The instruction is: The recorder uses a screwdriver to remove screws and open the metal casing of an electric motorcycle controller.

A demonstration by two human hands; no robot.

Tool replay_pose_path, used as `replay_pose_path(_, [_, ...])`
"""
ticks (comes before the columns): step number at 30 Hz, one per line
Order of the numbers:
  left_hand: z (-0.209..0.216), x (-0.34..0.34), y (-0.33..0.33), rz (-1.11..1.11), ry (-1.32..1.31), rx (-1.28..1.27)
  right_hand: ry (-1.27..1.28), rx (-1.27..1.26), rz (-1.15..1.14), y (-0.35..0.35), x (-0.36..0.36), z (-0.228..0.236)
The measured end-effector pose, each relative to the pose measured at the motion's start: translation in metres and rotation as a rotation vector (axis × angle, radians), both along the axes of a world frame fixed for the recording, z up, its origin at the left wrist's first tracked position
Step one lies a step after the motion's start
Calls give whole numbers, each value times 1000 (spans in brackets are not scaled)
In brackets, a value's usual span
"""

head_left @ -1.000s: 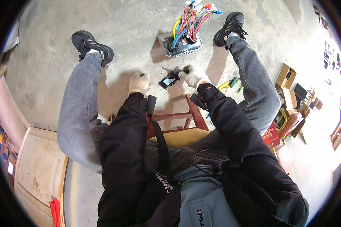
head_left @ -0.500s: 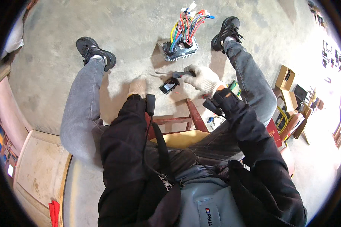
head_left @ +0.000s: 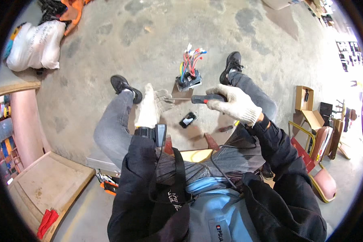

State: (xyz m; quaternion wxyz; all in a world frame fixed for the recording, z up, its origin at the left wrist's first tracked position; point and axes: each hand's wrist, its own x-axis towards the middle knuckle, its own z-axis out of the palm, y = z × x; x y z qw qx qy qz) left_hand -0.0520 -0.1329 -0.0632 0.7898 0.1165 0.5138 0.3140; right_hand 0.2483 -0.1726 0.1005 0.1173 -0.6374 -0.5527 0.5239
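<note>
White knitted gloves cover both of my hands. My right hand is closed around the dark grey handle of a screwdriver, which has a red patch. Its thin shaft points left toward my left hand. That hand is open, fingers spread, with the tip of the shaft close to its fingertips; whether they touch I cannot tell. On the floor below the shaft lies a small black rectangular part with a pale face. Farther out stands a finned metal controller box with a bundle of coloured wires rising from it.
My legs stretch out on both sides of the parts, over a concrete floor. A dark red wooden stool frame shows beneath me. Open cardboard boxes and a yellow-framed chair are at right; a wooden board and white sacks at left.
Both hands have risen off the floor. My left hand has opened and spread its fingers beside the screwdriver's tip. The view has tilted up, showing more floor and the sacks.
</note>
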Motion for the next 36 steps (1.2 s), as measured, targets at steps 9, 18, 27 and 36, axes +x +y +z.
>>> replay_pose_path(9, [95, 11, -37, 9, -201, 376, 43, 82, -122, -57, 14, 74])
replay_pose_path(18, [140, 27, -59, -81, 93, 467, 13, 340, -64, -84, 17, 85])
replay_pose_path(27, [123, 15, -62, 142, -53, 387, 122, 200, -192, -91, 9, 88])
replay_pose_path(36, [136, 3, -83, 257, -464, 385, 370, 78, -363, -116, -2, 83])
